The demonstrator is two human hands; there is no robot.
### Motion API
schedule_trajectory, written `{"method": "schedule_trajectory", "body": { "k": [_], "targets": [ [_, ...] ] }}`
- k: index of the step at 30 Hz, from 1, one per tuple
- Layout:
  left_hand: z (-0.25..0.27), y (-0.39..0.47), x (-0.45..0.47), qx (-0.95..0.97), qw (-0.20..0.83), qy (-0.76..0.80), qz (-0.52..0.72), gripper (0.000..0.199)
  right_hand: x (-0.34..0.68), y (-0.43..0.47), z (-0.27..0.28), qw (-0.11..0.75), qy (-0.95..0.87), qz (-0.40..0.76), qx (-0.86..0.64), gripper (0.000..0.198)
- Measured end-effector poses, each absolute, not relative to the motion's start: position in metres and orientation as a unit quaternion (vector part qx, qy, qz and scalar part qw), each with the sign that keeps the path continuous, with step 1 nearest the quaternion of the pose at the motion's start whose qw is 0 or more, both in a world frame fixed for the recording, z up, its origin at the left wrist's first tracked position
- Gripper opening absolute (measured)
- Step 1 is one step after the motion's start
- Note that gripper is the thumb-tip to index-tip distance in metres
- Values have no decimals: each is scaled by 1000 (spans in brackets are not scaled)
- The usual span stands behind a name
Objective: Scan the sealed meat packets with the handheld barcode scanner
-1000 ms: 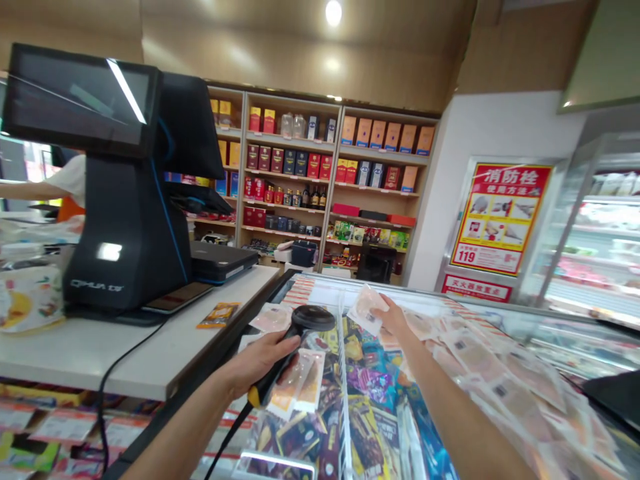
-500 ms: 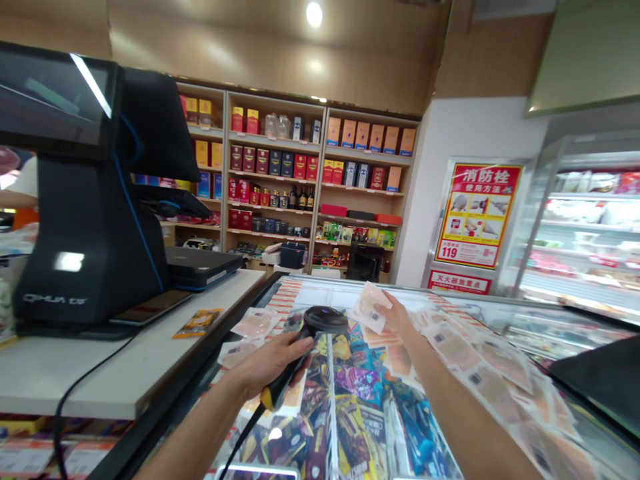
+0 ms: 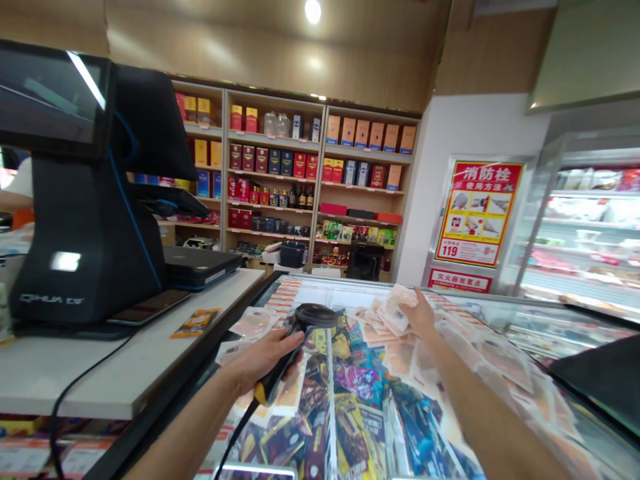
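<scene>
Clear flat packet (image 3: 397, 311), approx. 4 o'clock from centre, above the glass top (image 3: 325, 292); a small dark printed mark shows (too blurred to read). R hand (image 3: 421, 315): thumb and fingers pinch its near edge; some fingertips hidden, and contact w/ the packets behind can't be told. L hand (image 3: 269, 355), at 7 o'clock: fingers wrapped round the handle of a black hand scanner (image 3: 314, 316), thumb uppermost, other fingers partly out of sight; cable runs off the bottom edge. Both forearms cut off below.

Loose packets (image 3: 505, 353) overlap at 4 o'clock, partly masked by the R forearm; no. uncertain. More packets (image 3: 255, 321) at 8 o'clock, some covered by the L hand. Under the glass, bagged goods (image 3: 356, 380), labels mostly illegible.

Farther out: at 9 o'clock, a till terminal (image 3: 95, 233), screen cropped at L; at 8, an orange sachet (image 3: 197, 323) on the white counter (image 3: 160, 353). At 11–12, shelves of boxes (image 3: 274, 162), lower L part hidden by the terminal; at 3, a red-yellow poster (image 3: 477, 213) and a chilled case (image 3: 590, 223), contents blurred, R side cropped.
</scene>
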State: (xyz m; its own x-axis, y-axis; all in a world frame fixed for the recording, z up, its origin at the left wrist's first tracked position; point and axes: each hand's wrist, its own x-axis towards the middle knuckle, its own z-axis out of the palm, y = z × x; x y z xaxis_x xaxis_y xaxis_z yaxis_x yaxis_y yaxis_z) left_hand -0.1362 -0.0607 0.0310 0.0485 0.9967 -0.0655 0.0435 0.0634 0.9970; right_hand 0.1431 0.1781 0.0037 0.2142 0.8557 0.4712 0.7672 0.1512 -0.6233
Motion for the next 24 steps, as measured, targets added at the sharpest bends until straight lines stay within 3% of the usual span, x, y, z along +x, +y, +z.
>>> {"method": "schedule_trajectory", "body": {
  "k": [8, 16, 21, 24],
  "targets": [
    [22, -70, -157, 471, 509, 532, 486, 30, 150, 171, -5, 320, -605, -34, -729, 60],
    [26, -92, -181, 445, 479, 565, 504, 32, 100, 142, -6, 365, -654, -135, -648, 39],
    [31, -101, -193, 425, 470, 576, 516, 34, 7, 66, -27, 284, -846, -1, -450, 35],
    [34, -106, -198, 408, 469, 573, 534, 32, -33, 17, -40, 219, -913, 60, -338, 48]
  ]
}}
